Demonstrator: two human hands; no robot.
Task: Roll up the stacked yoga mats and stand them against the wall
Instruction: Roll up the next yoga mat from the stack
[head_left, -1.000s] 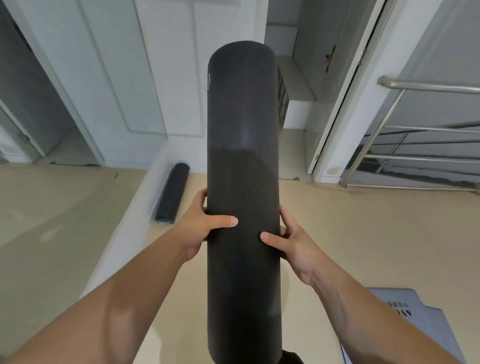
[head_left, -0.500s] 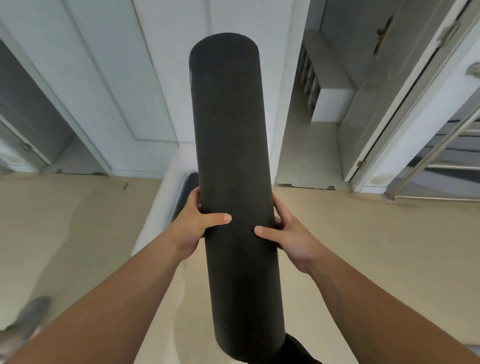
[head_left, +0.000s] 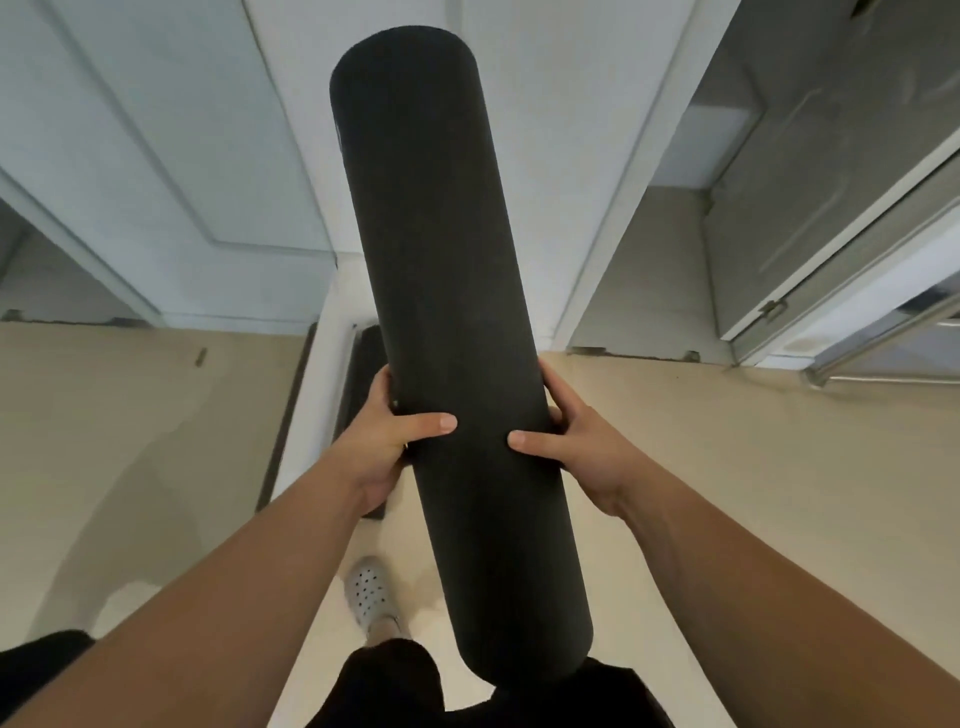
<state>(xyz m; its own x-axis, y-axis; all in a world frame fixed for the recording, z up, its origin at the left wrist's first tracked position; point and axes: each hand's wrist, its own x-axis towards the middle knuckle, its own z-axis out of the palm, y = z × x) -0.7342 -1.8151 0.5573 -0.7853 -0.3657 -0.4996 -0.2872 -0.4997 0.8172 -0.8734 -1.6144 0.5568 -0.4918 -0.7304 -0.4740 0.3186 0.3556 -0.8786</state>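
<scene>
A rolled black yoga mat (head_left: 447, 291) fills the middle of the head view, held upright and leaning slightly left at its top, clear of the floor. My left hand (head_left: 387, 441) grips its left side at mid-height, thumb across the front. My right hand (head_left: 576, 441) grips the right side at the same height. A second rolled dark mat (head_left: 363, 374) lies on the floor along the white wall base (head_left: 322, 395), mostly hidden behind the held mat and my left hand.
A white panelled wall (head_left: 171, 156) stands straight ahead, with an open doorway (head_left: 660, 249) to its right and a grey door (head_left: 810, 197) beyond. A metal railing (head_left: 883, 332) is at far right. My foot in a grey perforated shoe (head_left: 369, 592) stands on the beige floor.
I have walked closer to the wall with the mat held in both hands. The second mat on the floor now lies just under my left hand, and my foot has come into view.
</scene>
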